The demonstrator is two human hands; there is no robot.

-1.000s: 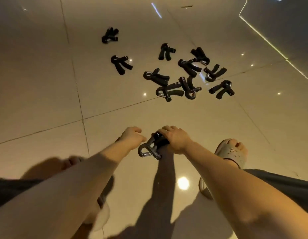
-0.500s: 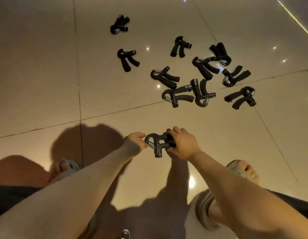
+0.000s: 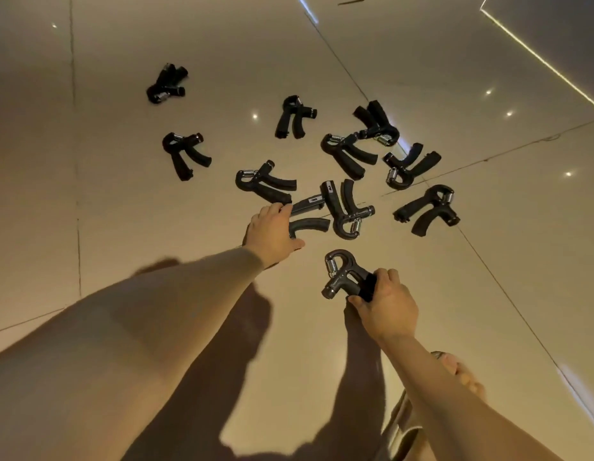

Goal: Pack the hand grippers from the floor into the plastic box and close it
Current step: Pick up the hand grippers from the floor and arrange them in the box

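1. I count eleven black hand grippers (image 3: 428, 209) with padded handles and steel springs. Ten lie on the glossy beige tiled floor (image 3: 129, 227) and one is in my right hand (image 3: 387, 304).
2. My right fingers (image 3: 390, 276) are curled round the handles of the held gripper (image 3: 342, 276). Its spring head points left, clear of the floor.
3. My left hand (image 3: 272, 232) is down on the nearest floor gripper (image 3: 310, 223). The fingers bend over its head end and the thumb lies below its lower handle, pinching it between them.
4. Just right of it, a crossing gripper (image 3: 347, 211) lies over its upper handle, touching it.
5. Eight more lie apart from my hands:
   - one far-left gripper (image 3: 167, 83)
   - one left gripper (image 3: 186, 154)
   - one middle gripper (image 3: 264, 183) just beyond my left fingers
   - one far gripper (image 3: 294, 116)
   - a right-hand trio (image 3: 347, 154), two of them touching
   - one alone at the right edge of the scatter
6. One sandalled foot (image 3: 455, 367) shows beside my right forearm.
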